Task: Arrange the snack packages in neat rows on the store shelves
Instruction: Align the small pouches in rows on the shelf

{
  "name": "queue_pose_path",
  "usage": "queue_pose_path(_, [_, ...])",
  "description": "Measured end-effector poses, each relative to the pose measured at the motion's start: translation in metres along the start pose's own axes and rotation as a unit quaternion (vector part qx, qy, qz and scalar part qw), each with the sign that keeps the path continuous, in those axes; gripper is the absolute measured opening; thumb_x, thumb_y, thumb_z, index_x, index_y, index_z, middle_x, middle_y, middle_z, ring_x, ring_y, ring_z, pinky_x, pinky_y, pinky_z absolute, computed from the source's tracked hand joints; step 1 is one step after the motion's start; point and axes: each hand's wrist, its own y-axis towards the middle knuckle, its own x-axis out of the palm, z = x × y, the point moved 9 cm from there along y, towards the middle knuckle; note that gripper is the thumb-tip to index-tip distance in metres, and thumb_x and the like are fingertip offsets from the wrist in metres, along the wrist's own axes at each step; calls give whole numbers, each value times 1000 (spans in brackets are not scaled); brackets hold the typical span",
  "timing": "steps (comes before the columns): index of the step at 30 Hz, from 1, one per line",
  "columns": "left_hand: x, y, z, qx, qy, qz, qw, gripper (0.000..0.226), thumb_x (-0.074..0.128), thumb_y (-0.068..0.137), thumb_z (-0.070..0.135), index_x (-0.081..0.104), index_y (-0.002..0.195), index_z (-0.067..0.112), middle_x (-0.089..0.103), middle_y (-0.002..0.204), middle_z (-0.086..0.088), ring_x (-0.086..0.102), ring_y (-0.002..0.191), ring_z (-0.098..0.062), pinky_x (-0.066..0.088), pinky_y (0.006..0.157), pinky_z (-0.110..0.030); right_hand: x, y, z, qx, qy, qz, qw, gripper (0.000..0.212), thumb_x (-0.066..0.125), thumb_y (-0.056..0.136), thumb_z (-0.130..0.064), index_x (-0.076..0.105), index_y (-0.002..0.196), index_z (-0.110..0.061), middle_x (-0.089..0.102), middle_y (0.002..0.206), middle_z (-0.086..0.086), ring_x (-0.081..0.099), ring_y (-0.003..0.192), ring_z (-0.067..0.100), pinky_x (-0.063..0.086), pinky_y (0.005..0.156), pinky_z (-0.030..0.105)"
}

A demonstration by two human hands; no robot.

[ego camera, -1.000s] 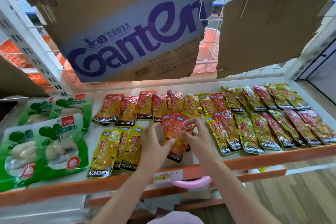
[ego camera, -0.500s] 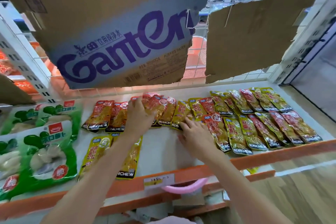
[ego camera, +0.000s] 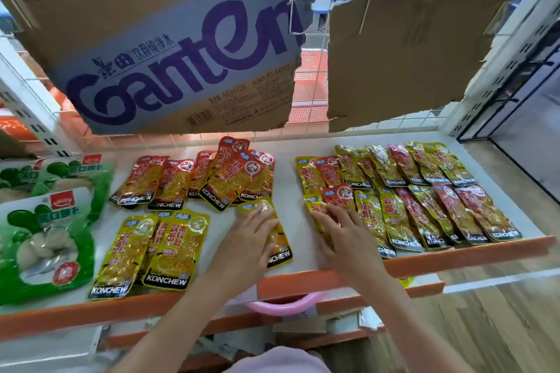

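Here both hands [ego camera: 295, 236] press flat on yellow snack packets [ego camera: 280, 247].

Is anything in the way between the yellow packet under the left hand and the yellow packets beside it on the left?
Nothing visible. The left hand lies flat on the yellow packet, and only bare shelf separates it from the yellow group.
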Motion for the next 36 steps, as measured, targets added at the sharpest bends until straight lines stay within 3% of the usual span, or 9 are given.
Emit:
queue_pose_path(4, [-7, -2, 0, -43, 22, 3, 999, 57, 45, 83, 8, 36, 139, 16, 24, 152, 1, 8, 144, -14, 2, 117, -25, -1, -2, -5, 11, -19, 4, 1000, 51, 32, 98, -36, 29, 145, -16, 30, 151, 1, 27, 137, 22, 24, 112, 34])
queue_pose_path(6, [-12, 2, 15, -46, -21, 38, 998, 49, 43, 86, 18, 42, 135, 15, 30, 148, -1, 17, 141, -16, 4, 114, -22, -8, -3, -19, -22, 17, 39, 999, 49, 31, 93, -28, 44, 136, -7, 42, 143, 7, 39, 130, 26, 31, 109, 33])
queue_pose_path(8, [-11, 9, 35, -34, -48, 52, 997, 50, 45, 90, 36, 43, 135, 16, 34, 146, -1, 24, 139, -18, 11, 114, -25, -8, -2, -20, -36, 99, 22, 994, 44, 36, 92, -17, 45, 134, -9, 37, 145, 5, 31, 134, 22, 21, 111, 28])
queue_pose_path(14, [26, 17, 51, -17, 73, -72, 995, 73, 39, 92, 54, 7, 150, 22, -4, 158, 6, -13, 143, -11, -16, 114, -31, -3, 7, 22, 33, 6, -9, 999, 42, 35, 97, -40, 32, 139, -39, 24, 153, -5, 14, 141, 19, 15, 112, 38])
queue_pose_path(19, [10, 3, 18, -62, 86, -92, 990, 71, 45, 93, 46, 8, 149, 25, -11, 157, 10, -21, 139, -5, -19, 111, -32, -17, 13, 29, 39, -36, 14, 999, 42, 40, 95, -28, 35, 137, -23, 14, 154, -1, 7, 142, 18, 12, 113, 37])
queue_pose_path(23, [-2, -15, -4, -105, 99, -103, 984, 66, 47, 92, 40, 11, 147, 36, -14, 154, 17, -25, 139, -10, -16, 112, -43, -19, 41, -2, -51, 14, 21, 998, 45, 42, 95, -26, 36, 139, -18, 21, 154, 0, 13, 143, 16, 10, 114, 31])
queue_pose_path(29, [-15, -31, -23, -155, 64, -116, 979, 61, 48, 92, 33, 18, 145, 40, -4, 154, 23, -14, 143, -9, -11, 113, -46, -6, 56, -32, -110, -25, -5, 994, 41, 32, 98, -28, 40, 136, -17, 34, 148, 1, 31, 135, 18, 11, 113, 31])
queue_pose_path(33, [-30, -20, -21, -186, 30, -17, 982, 47, 35, 94, 43, 36, 139, 29, 24, 151, 13, 4, 143, -12, 1, 115, -39, 0, 28, -59, -159, 64, -69, 983, 37, 42, 95, -22, 51, 130, -15, 40, 145, 1, 37, 131, 22, 29, 105, 31])
queue_pose_path(36, [-24, -1, 3, -134, 10, 21, 991, 53, 35, 94, 49, 36, 140, 24, 24, 152, 6, 10, 142, -13, 5, 115, -31, -16, 22, -34, -85, 115, -41, 989, 35, 48, 94, -25, 53, 128, -17, 41, 141, 2, 36, 128, 22, 25, 103, 27])
